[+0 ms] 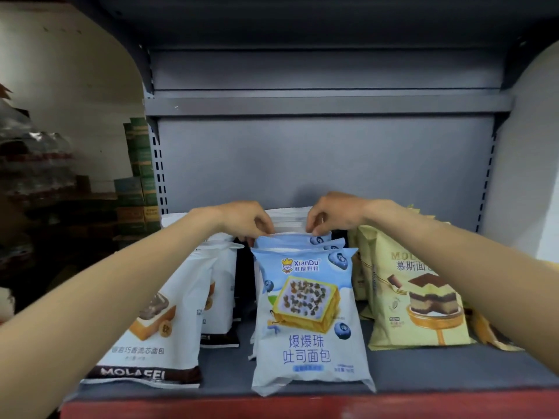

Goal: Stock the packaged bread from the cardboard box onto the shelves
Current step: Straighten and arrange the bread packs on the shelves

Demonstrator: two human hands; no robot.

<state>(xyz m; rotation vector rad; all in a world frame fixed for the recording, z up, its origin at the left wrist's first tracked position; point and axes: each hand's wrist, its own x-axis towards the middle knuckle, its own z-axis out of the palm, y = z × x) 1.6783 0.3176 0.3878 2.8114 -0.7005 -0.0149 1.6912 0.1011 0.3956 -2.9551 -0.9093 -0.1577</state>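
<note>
head view shows both hands reaching to the back of the row of pale blue plastic bread bags [305,316] that stands in the middle of the dark grey metal shelf [423,370]. left hand [245,220] has its fingers curled down on the top edge of a white plastic bag [287,220] behind the blue row and pinches it at the left corner. right hand [332,214] pinches the same top edge at the right corner, thumb and fingers closed on the seal. this white bag stands upright, touching the back of the last blue bag. the front blue bag leans a little backward, its lower edge near the red front strip [302,408] of the shelf. left of the blue row stand white bread bags with a brown bottom band [169,325], partly hidden by the left forearm. right of the blue row stand pale yellow bread bags with a cake picture [417,300], just beside it. behind the blue row rises the grey back panel [317,164]. far left of the shelf, stacked green and brown cartons [139,176] are blurred.
</note>
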